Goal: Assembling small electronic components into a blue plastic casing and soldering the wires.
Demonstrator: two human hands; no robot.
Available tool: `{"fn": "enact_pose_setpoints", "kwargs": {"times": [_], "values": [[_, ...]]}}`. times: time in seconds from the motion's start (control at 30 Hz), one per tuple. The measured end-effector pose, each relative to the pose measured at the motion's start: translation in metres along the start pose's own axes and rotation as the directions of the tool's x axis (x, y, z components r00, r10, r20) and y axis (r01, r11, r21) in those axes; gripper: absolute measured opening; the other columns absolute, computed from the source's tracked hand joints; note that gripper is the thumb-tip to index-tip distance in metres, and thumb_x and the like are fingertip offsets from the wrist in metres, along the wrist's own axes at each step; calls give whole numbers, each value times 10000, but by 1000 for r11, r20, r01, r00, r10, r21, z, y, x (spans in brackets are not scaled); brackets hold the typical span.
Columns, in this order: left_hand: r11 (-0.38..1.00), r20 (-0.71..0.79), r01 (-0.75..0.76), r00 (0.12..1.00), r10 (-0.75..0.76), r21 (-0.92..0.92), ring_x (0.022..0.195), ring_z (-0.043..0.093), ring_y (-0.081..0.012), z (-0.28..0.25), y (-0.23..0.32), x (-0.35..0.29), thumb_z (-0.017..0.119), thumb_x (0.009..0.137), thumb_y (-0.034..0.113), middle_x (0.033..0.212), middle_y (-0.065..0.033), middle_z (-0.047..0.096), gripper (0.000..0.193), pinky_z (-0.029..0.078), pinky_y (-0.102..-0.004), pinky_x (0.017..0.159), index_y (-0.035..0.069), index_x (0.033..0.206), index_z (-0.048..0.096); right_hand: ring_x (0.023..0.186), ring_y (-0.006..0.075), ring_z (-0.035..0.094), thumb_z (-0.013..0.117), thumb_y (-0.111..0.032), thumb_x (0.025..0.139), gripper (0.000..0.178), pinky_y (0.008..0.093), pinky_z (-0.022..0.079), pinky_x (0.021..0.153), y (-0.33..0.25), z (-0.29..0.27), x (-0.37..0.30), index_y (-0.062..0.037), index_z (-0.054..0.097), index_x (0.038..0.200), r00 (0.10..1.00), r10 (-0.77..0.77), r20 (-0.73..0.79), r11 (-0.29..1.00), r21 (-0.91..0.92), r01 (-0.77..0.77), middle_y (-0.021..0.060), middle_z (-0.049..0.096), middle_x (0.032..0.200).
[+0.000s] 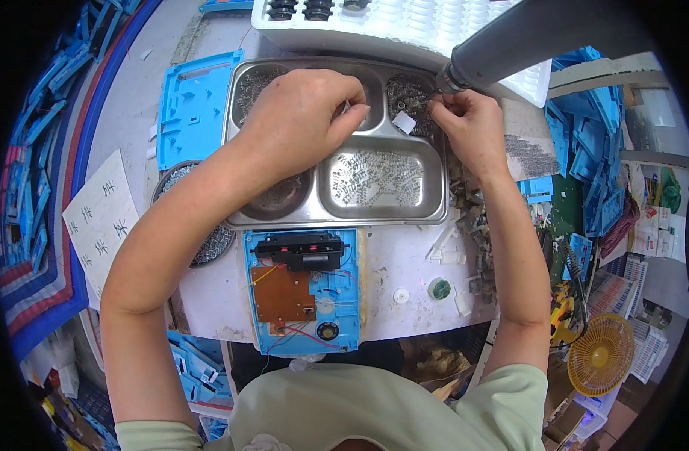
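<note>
A steel compartment tray (333, 223) lies on the table in front of me, with small metal parts in its compartments. My left hand (310, 113) is above the tray's upper middle, thumb and fingers curled together; anything between them is hidden. At the upper right compartment's edge, my right hand (472, 131) has its fingertips pinched beside a heap of small dark metal parts (406, 94). What the pinch holds is too small to make out. A white square piece (404, 122) rests on that heap. Closer to me lies a blue plastic housing (352, 301) with a brown circuit board (280, 295) and wires.
A dark cylindrical tool (510, 49) reaches in near my right hand. Behind the tray stands a white foam tray (389, 30). A blue panel (190, 113), a round bowl of metal bits (213, 248) and a handwritten sheet (96, 225) are leftward. White plastic parts (453, 257) lie rightward.
</note>
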State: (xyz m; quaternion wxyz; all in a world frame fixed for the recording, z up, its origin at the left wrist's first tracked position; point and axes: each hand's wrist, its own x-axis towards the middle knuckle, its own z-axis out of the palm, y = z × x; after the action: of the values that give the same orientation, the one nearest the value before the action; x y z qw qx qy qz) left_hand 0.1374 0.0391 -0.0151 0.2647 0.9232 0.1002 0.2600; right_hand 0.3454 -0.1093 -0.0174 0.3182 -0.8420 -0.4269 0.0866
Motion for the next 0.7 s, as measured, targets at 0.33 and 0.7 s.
{"fn": "enact_pose_setpoints", "kwargs": {"times": [0.33,0.7], "values": [[997,3,22,1000,-22,-78,722,650,-237,25,30,12,735,848,203,923,-128,672,264,508,-357,648,12,1022,680,705,63,586,749,-172,838,245,227,463,630,5,-29,-12,54,747,932,971,96,218,888,422,-182,34,711,804],[667,392,450,886,-248,-594,753,679,-101,46,63,28,721,906,156,914,-73,722,333,556,-258,678,-44,1163,650,741,74,590,732,-194,852,248,240,461,660,-2,-57,-45,36,743,943,935,55,351,818,521,-244,37,705,820]]}}
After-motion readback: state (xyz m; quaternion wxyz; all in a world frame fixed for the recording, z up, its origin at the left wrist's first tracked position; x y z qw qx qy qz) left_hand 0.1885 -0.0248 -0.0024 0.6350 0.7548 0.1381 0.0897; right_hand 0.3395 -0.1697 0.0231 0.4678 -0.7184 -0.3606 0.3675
